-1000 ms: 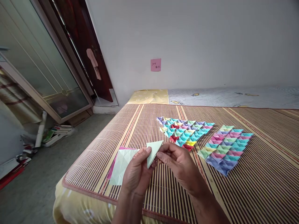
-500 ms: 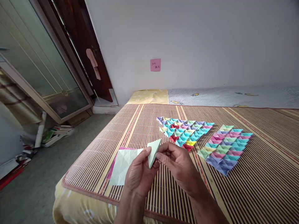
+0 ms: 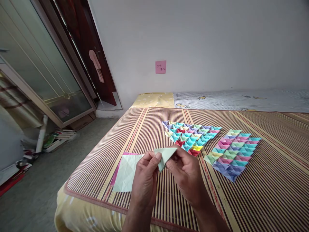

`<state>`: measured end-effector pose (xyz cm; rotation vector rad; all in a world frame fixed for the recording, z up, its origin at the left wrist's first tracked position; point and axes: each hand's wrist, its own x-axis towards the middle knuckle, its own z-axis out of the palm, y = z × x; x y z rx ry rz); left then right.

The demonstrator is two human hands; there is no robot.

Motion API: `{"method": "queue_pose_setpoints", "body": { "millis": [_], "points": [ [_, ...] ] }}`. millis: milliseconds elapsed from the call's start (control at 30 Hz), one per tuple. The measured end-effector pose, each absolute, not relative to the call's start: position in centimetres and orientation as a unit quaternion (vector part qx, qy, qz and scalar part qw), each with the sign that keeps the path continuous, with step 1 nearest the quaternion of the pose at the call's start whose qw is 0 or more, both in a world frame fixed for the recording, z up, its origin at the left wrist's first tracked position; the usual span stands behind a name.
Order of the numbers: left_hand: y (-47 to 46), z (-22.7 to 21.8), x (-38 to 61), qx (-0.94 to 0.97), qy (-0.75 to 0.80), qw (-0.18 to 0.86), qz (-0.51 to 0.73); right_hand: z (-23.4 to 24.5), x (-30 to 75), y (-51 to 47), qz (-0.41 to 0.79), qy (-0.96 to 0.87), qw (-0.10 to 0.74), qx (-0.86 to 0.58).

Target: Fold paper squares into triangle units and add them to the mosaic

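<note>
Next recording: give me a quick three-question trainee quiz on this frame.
1. True or false: the left hand and the right hand both pinch the folded green paper.
2. How many multicoloured origami panels lie on the striped mat?
3. The pink note is stuck on: A the wall, B the door, C the mat.
Key: 1 true; 2 two; 3 A.

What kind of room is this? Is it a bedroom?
Most likely a bedroom at home: a bed topped with a striped bamboo mat, a dark wooden door in the corner, and books piled on the floor.
</note>
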<state>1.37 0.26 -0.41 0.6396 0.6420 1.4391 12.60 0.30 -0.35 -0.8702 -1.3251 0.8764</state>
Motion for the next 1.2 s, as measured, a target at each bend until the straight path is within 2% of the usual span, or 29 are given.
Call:
{"method": "queue_pose_setpoints", "body": {
  "millis": [233, 367, 467, 567, 633, 767, 900, 1033, 1200],
  "points": [
    [0.6, -1.3, 0.9, 0.346, 0.356, 0.488, 0.718, -0.1, 12.3, 0.0, 0.414, -0.576, 0.598, -0.373],
    [0.2, -1.1, 1.0, 0.397, 0.393, 0.415, 0.718, 0.1, 12.4, -0.1, 0.429, -0.579, 0.584, -0.375],
    [-0.2, -0.8, 1.0, 0.452, 0.456, 0.308, 0.702, 0.1, 12.5, -0.1, 0.429, -0.577, 0.584, -0.378],
    [-0.5, -0.5, 1.1, 0.520, 0.496, 0.196, 0.667, 0.1, 12.4, -0.2, 0.384, -0.591, 0.589, -0.395],
    [-0.7, -0.5, 1.1, 0.553, 0.505, 0.152, 0.645, 0.1, 12.4, -0.2, 0.311, -0.608, 0.601, -0.415],
    [-0.8, -0.4, 1.3, 0.623, 0.491, 0.156, 0.589, -0.2, 12.4, 0.0, 0.164, -0.631, 0.622, -0.433],
    [-0.7, -0.2, 1.2, 0.632, 0.487, 0.209, 0.565, -0.6, 12.5, 0.3, 0.105, -0.642, 0.626, -0.430],
    [-0.8, -0.3, 1.3, 0.617, 0.488, 0.219, 0.577, -0.5, 12.3, 0.2, 0.093, -0.643, 0.628, -0.428],
    [-1.1, -0.9, 1.7, 0.586, 0.480, 0.185, 0.626, -0.6, 12.2, -0.2, 0.146, -0.611, 0.646, -0.434]
  ]
}}
